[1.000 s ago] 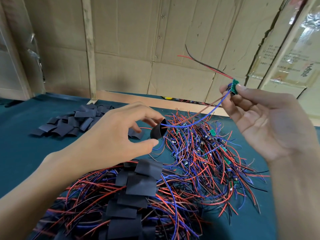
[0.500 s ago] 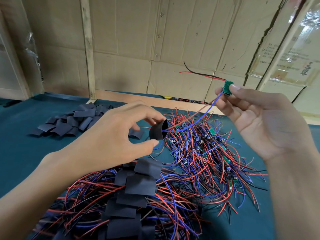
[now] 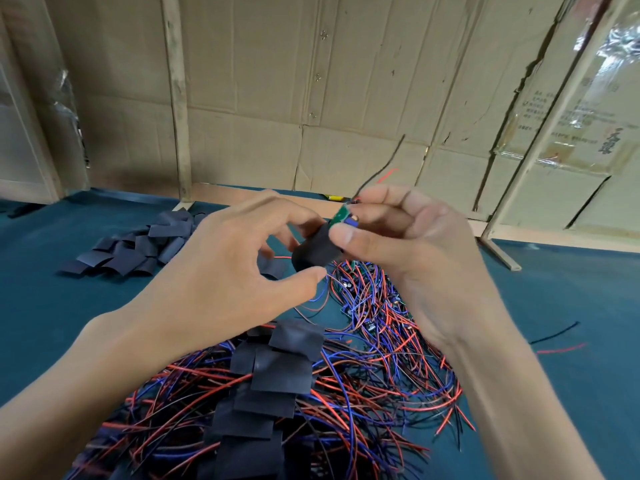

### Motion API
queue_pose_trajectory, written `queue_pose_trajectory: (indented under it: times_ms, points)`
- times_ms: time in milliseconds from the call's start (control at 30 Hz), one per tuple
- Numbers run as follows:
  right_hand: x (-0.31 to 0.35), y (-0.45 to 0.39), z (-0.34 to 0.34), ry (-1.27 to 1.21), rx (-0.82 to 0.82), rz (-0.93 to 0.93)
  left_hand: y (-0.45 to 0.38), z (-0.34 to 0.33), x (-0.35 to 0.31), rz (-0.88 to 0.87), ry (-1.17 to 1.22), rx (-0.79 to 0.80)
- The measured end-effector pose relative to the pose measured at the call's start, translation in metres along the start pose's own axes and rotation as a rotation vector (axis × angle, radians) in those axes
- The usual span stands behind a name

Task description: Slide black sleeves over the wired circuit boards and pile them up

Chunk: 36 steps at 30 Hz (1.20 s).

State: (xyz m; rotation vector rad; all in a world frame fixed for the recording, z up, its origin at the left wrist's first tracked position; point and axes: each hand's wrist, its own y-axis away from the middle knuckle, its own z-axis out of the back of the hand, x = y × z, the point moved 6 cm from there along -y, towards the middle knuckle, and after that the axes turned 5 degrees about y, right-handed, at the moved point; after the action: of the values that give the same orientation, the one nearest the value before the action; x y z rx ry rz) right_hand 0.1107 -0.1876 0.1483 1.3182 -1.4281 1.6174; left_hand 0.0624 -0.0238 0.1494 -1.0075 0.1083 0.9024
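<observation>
Left hand (image 3: 221,271) pinching round matte black sleeve (image 3: 317,249) above teal table (image 3: 52,306), right hand (image 3: 408,251) pinching small green wired circuit board (image 3: 341,213) at sleeve's far mouth, red-blue-black wire pile (image 3: 363,358) beneath

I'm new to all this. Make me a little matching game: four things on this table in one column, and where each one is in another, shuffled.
Things:
1. green board
2. open sleeve
3. empty sleeves
4. sleeved boards

Places:
A. heaped at the far left of the table
B. pinched in the right hand
C. piled nearest the camera, on the wires
D. held by the left hand

Pairs: 1-B, 2-D, 3-A, 4-C
</observation>
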Motion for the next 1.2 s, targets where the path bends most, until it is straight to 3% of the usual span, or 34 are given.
queue_pose_trajectory:
  times_ms: [300, 633, 1000, 1200]
  points:
    - [-0.010, -0.003, -0.001, -0.017, 0.077, -0.037, 0.001, 0.003, -0.002, -0.044, 0.004, 0.009]
    - [-0.006, 0.003, -0.003, 0.033, 0.321, -0.080, 0.001, -0.003, 0.007, -0.001, 0.003, 0.085]
    - [-0.015, -0.006, 0.002, -0.011, 0.100, 0.011, 0.003, -0.006, 0.008, -0.014, -0.042, 0.144]
    - [-0.013, -0.006, 0.004, 0.000, 0.108, 0.168, 0.001, -0.005, 0.016, 0.112, 0.210, 0.139]
